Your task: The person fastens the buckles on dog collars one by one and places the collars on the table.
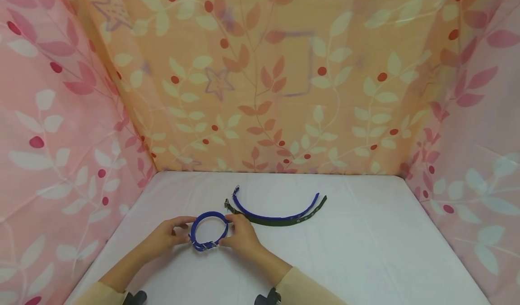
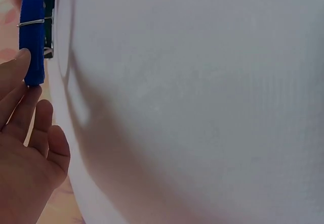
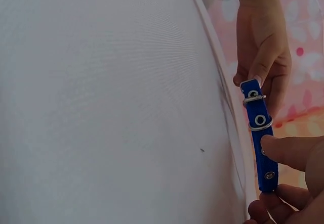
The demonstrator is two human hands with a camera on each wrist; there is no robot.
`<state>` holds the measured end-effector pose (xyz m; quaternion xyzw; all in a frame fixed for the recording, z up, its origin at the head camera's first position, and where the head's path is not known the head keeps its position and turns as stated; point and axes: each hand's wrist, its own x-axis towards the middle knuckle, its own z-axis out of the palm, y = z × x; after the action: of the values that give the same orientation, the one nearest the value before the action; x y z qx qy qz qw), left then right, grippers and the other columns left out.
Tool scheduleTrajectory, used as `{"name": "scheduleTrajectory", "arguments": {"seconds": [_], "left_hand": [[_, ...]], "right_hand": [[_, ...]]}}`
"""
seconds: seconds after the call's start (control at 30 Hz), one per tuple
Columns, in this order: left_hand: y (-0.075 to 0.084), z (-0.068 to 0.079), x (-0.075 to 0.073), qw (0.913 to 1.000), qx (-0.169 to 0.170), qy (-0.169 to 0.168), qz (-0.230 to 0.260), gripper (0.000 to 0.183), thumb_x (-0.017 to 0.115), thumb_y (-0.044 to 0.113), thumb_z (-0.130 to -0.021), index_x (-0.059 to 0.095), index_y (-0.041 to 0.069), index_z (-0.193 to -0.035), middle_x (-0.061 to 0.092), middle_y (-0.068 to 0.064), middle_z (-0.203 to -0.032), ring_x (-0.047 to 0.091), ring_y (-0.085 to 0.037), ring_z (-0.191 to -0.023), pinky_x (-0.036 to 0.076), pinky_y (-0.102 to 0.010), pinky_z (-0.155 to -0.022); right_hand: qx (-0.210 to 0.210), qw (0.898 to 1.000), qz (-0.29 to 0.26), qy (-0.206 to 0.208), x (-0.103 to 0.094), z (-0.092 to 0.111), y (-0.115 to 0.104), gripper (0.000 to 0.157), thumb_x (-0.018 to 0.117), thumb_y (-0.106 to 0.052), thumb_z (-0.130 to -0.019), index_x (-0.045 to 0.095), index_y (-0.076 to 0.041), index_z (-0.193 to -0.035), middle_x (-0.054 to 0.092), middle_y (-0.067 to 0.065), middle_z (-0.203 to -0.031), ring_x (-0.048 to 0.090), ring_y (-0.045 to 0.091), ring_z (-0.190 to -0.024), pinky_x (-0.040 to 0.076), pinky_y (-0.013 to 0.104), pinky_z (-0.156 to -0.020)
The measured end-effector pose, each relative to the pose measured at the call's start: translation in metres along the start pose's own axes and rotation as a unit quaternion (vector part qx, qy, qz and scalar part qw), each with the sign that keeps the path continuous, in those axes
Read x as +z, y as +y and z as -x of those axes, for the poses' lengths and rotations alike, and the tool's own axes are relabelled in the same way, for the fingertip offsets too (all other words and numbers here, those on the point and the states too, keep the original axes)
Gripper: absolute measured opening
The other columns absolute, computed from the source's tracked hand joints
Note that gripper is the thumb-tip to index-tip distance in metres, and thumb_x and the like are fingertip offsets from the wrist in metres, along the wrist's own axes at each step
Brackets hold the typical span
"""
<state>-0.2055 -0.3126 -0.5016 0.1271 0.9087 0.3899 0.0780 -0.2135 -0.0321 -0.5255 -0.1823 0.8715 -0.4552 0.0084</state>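
Observation:
A blue pet collar [image 1: 211,214], buckled into a loop, hangs between both hands, with its metal buckle and rings on the near side. My left hand [image 1: 164,239] pinches its left side with the thumb and fingertips. On the right side, my right hand [image 1: 243,238] holds the band between thumb and fingers. Metal eyelets line the blue strap [image 3: 259,143] in the right wrist view. The loop's shadow falls on the white table in the left wrist view, so the collar is raised off the cloth.
Behind the right hand, a second blue collar [image 1: 264,217] lies unfastened in a curve on the white tabletop [image 1: 365,251]. A dark green collar [image 1: 280,224] with eyelets lies along its near side. Floral curtains [image 1: 252,79] enclose the table at the back and sides.

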Motion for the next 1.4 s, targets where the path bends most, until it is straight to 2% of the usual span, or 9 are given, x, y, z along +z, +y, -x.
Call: {"name": "scheduleTrajectory", "arguments": {"seconds": [0.13,0.23,0.3,0.47,0.73,0.9,1.0,1.17,1.4], "left_hand": [[-0.004,-0.003,0.0,0.9998,-0.012,-0.012,0.01,0.053,0.08,0.023,-0.089,0.063,0.017,-0.139,0.066,-0.007,-0.131,0.057,-0.03,-0.121,0.05,-0.04,-0.092],[-0.007,-0.004,0.001,0.9991,-0.03,-0.018,0.025,0.053,0.08,0.021,-0.09,0.063,0.017,-0.139,0.064,-0.009,-0.137,0.056,-0.033,-0.126,0.047,-0.054,-0.103],[-0.008,-0.005,0.002,0.9989,-0.031,-0.022,0.027,0.053,0.079,0.02,-0.09,0.062,0.017,-0.14,0.063,-0.011,-0.138,0.056,-0.034,-0.127,0.045,-0.059,-0.105],[-0.009,-0.008,0.003,0.9991,-0.023,-0.024,0.027,0.052,0.079,0.015,-0.09,0.063,0.013,-0.139,0.063,-0.015,-0.137,0.056,-0.036,-0.124,0.048,-0.057,-0.102],[-0.009,-0.009,0.005,0.9985,-0.052,-0.011,0.016,0.054,0.081,0.013,-0.087,0.064,0.016,-0.138,0.063,-0.012,-0.136,0.057,-0.034,-0.125,0.048,-0.057,-0.104],[-0.011,-0.009,0.007,0.9977,-0.067,-0.005,0.012,0.054,0.081,0.013,-0.087,0.064,0.019,-0.138,0.064,-0.008,-0.131,0.057,-0.031,-0.124,0.048,-0.056,-0.104],[-0.01,-0.008,0.008,0.9976,-0.068,-0.003,0.013,0.055,0.081,0.011,-0.087,0.064,0.019,-0.138,0.064,-0.008,-0.131,0.056,-0.032,-0.125,0.046,-0.059,-0.106],[-0.009,-0.008,0.01,0.9983,-0.059,-0.002,0.002,0.058,0.082,0.01,-0.084,0.063,0.018,-0.138,0.064,-0.009,-0.131,0.055,-0.035,-0.128,0.041,-0.064,-0.108],[-0.008,-0.004,0.01,0.9995,-0.023,-0.006,-0.018,0.058,0.078,0.0,-0.084,0.062,0.011,-0.138,0.065,-0.012,-0.131,0.055,-0.039,-0.128,0.042,-0.066,-0.106]], "right_hand": [[0.0,1.0,0.027,0.011,0.004,-0.003,-0.001,0.072,0.094,-0.015,-0.069,0.064,-0.005,-0.133,0.065,0.009,-0.123,0.063,0.025,-0.108,0.051,0.041,-0.096],[-0.006,0.999,0.042,0.014,0.005,-0.005,-0.002,0.072,0.094,-0.015,-0.067,0.064,-0.004,-0.132,0.066,0.01,-0.122,0.062,0.028,-0.113,0.05,0.044,-0.099],[-0.009,0.998,0.052,0.016,0.006,-0.007,-0.002,0.072,0.095,-0.016,-0.067,0.065,-0.004,-0.131,0.066,0.011,-0.123,0.061,0.03,-0.115,0.049,0.045,-0.1],[0.001,0.997,0.072,0.024,0.01,-0.009,0.0,0.072,0.094,-0.017,-0.065,0.066,-0.004,-0.13,0.067,0.011,-0.123,0.061,0.031,-0.117,0.048,0.047,-0.1],[0.03,0.994,0.099,0.018,0.015,-0.012,-0.003,0.073,0.092,-0.02,-0.066,0.065,-0.007,-0.132,0.066,0.011,-0.128,0.058,0.032,-0.12,0.046,0.051,-0.1],[0.03,0.994,0.106,0.001,0.014,-0.012,-0.002,0.074,0.092,-0.021,-0.067,0.064,-0.007,-0.134,0.065,0.012,-0.13,0.057,0.032,-0.121,0.046,0.051,-0.099],[0.023,0.996,0.086,-0.021,0.009,-0.01,-0.001,0.074,0.09,-0.019,-0.07,0.061,-0.005,-0.136,0.064,0.012,-0.133,0.057,0.032,-0.125,0.046,0.051,-0.105],[0.012,0.998,0.022,-0.053,-0.005,-0.005,0.002,0.072,0.088,-0.016,-0.075,0.058,-0.003,-0.14,0.061,0.013,-0.135,0.06,0.029,-0.125,0.046,0.045,-0.11],[0.011,0.997,0.001,-0.075,-0.017,0.009,0.003,0.069,0.086,-0.019,-0.081,0.056,-0.01,-0.142,0.061,0.007,-0.137,0.061,0.023,-0.122,0.048,0.043,-0.109]]}}
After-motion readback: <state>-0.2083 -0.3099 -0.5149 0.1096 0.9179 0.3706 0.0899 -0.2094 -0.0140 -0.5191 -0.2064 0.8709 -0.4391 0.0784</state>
